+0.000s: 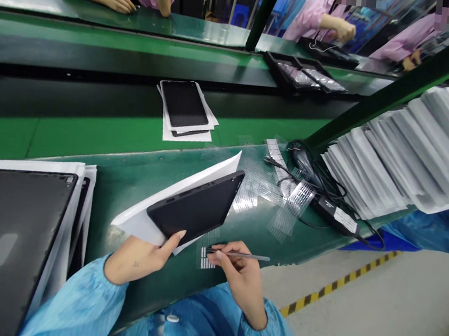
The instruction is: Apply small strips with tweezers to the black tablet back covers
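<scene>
My left hand [146, 258] is closed on a black tablet back cover [196, 208], the thumb lying over its near edge. A white sheet [183, 182] is held behind the cover, and both are tilted up above the bench. In my right hand [239, 274] is a pair of metal tweezers [253, 256], pinched between thumb and fingers. The tweezers' tips point left at a small strip of white stickers [207, 262] on the bench, just below the cover. Whether the tips touch a sticker, I cannot tell.
Black covers [8, 241] interleaved with white sheets are stacked at left. Used clear sticker sheets [292, 210], a cable with a black adapter [334, 214] and a leaning stack of white sheets [411, 150] lie right. Another cover [185, 102] rests on the green line ahead. Co-workers sit opposite.
</scene>
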`<state>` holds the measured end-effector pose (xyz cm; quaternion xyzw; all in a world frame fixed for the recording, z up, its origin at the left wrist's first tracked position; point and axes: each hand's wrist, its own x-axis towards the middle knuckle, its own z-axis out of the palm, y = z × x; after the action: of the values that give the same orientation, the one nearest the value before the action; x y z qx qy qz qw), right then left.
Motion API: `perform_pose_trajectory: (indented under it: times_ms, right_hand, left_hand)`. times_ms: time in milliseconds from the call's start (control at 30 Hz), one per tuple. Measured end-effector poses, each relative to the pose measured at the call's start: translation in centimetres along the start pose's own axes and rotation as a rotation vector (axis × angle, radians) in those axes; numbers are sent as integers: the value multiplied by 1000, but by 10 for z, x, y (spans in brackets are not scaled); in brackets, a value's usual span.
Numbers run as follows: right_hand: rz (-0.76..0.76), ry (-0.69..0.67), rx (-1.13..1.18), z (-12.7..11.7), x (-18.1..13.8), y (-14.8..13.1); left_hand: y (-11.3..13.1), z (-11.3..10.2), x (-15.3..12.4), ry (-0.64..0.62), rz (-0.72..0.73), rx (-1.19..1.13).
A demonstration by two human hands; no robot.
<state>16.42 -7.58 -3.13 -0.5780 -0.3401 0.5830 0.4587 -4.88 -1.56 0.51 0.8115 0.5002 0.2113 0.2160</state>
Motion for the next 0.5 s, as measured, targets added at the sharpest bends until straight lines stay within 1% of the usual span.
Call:
perform_pose_trajectory:
  times_ms: [133,267,400,500]
  right_hand:
    - [6,-1,-23,2,-1,-4]
    - [-4,-11,-46,2,-4,-5]
    - [-8,-34,-60,0,-6,-3]
    - [-2,-55,-46,-1,-7,-3]
  left_hand:
    - [0,0,0,25,35,34]
    - [0,1,0,36,-26,10]
    - [0,2,-1,45,-14,-5]
    - [0,2,-1,43,-34,-4]
